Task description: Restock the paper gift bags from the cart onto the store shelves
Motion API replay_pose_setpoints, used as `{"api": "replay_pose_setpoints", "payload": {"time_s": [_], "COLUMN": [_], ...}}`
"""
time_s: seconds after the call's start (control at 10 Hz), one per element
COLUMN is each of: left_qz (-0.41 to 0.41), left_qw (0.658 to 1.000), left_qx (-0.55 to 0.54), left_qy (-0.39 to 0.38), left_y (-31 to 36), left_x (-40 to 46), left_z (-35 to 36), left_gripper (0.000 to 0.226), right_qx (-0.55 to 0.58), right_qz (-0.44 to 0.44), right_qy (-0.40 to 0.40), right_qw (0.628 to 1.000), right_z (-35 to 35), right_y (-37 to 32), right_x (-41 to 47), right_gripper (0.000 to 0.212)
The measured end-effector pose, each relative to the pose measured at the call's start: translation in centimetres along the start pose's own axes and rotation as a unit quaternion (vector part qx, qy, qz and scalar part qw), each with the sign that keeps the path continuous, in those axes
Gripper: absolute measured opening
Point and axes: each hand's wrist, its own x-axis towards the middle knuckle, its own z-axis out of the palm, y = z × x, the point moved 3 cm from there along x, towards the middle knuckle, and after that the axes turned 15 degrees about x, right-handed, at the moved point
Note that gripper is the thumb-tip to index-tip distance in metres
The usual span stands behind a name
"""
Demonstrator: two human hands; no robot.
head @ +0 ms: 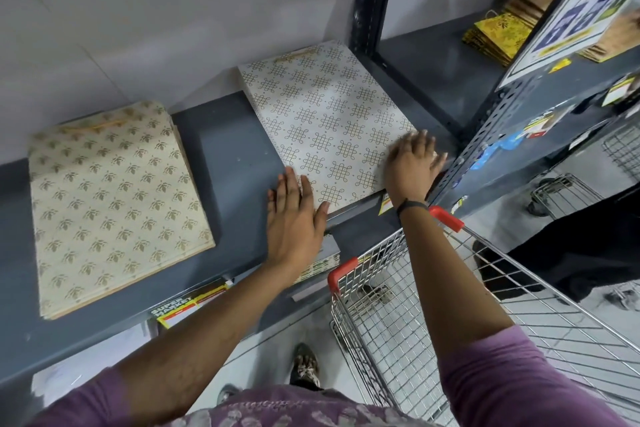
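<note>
A stack of white gift bags with a knot pattern [325,118] lies flat on the grey shelf [228,163], close to the upright post. My left hand [294,218] rests flat on the stack's near left corner, fingers spread. My right hand [412,163] presses flat on its near right corner. Neither hand grips anything. A second stack of cream gift bags with gold leaf prints [114,204] lies to the left on the same shelf. The wire cart [485,308] with red corners stands at the lower right, and its basket looks bare.
A dark perforated upright [474,152] stands right of the white stack. Yellow and brown bags [498,35] lie on the neighbouring shelf bay at the upper right. Price labels [190,305] hang on the shelf's front edge. My foot [304,364] is on the floor beside the cart.
</note>
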Motion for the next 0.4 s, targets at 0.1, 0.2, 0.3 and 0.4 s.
{"api": "replay_pose_setpoints", "payload": {"time_s": [0.1,0.2,0.3,0.4], "left_qz": [0.048,0.087,0.081,0.030], "left_qw": [0.998,0.995,0.993,0.993], "left_qx": [0.027,0.041,0.086,0.106], "left_qy": [-0.014,-0.028,0.010,0.053], "left_y": [-0.9,-1.9,-4.1,-6.9], "left_x": [0.2,0.5,-0.2,-2.1], "left_z": [0.0,-0.6,-1.9,-3.6], "left_gripper": [0.059,0.057,0.060,0.065], "right_qx": [0.015,0.012,-0.008,-0.003], "right_qz": [-0.023,-0.059,-0.132,-0.202], "right_qy": [-0.035,-0.096,-0.142,-0.153], "right_qw": [0.999,0.994,0.981,0.967], "right_z": [1.3,2.6,3.7,4.2], "right_y": [-1.4,-2.9,-4.9,-6.6], "right_x": [-2.2,-4.5,-7.5,-10.7], "right_gripper": [0.052,0.053,0.051,0.054]}}
